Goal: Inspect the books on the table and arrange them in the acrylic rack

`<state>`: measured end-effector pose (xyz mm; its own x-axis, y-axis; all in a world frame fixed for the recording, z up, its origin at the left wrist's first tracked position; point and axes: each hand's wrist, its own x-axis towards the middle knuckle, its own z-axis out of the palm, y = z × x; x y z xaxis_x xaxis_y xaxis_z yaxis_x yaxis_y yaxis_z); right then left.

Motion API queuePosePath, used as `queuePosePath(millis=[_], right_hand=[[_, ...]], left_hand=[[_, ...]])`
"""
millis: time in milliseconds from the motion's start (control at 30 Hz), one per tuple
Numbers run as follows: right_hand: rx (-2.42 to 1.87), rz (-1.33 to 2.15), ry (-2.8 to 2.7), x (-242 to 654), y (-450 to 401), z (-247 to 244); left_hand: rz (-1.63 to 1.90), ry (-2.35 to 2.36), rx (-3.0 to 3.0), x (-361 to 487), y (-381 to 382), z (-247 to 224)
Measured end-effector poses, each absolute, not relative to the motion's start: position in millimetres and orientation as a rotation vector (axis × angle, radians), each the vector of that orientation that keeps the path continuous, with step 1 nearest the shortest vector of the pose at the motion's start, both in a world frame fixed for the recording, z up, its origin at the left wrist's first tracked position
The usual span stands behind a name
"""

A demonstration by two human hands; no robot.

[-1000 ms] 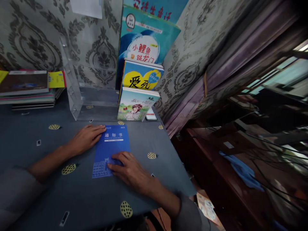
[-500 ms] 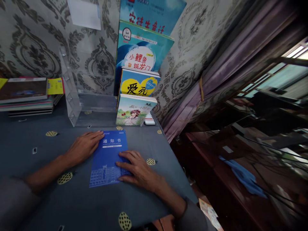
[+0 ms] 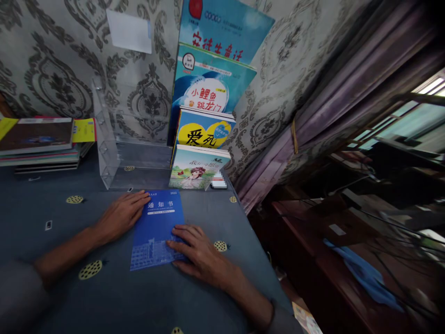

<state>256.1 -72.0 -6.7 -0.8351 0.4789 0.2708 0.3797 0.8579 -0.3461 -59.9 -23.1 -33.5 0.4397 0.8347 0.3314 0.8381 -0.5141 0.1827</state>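
A blue booklet [image 3: 158, 232] with white lettering lies flat on the table [image 3: 114, 297]. My left hand [image 3: 121, 214] rests at the booklet's upper left edge, palm down, its fingertips touching the cover. On the right side, my right hand [image 3: 200, 255] lies with fingers spread over the booklet's edge. Neither hand grips anything. Just beyond the booklet stands a clear acrylic book rack [image 3: 104, 139], its right part filled with several children's books [image 3: 200, 169] in stepped tiers.
A stack of books [image 3: 38, 137] lies at the back left against the patterned wall [image 3: 146, 97]. The table's right edge slopes past my right arm. Beyond it are a purple curtain [image 3: 274, 160], a dark red cabinet [image 3: 292, 232], a blue cloth [image 3: 365, 278] and loose cables.
The view has tilted slightly upward, so the rack and books sit lower in the picture. Both hands stay on the booklet with hardly any movement.
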Motion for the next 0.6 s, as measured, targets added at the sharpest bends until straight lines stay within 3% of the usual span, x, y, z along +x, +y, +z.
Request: queuePosePath(millis=[600], right_hand=[[-0.688,0.592,-2.704,227.4,-29.8,-0.3]], left_hand=[[-0.641,-1.552,-2.675,-55.0,-6.6,-31.5]])
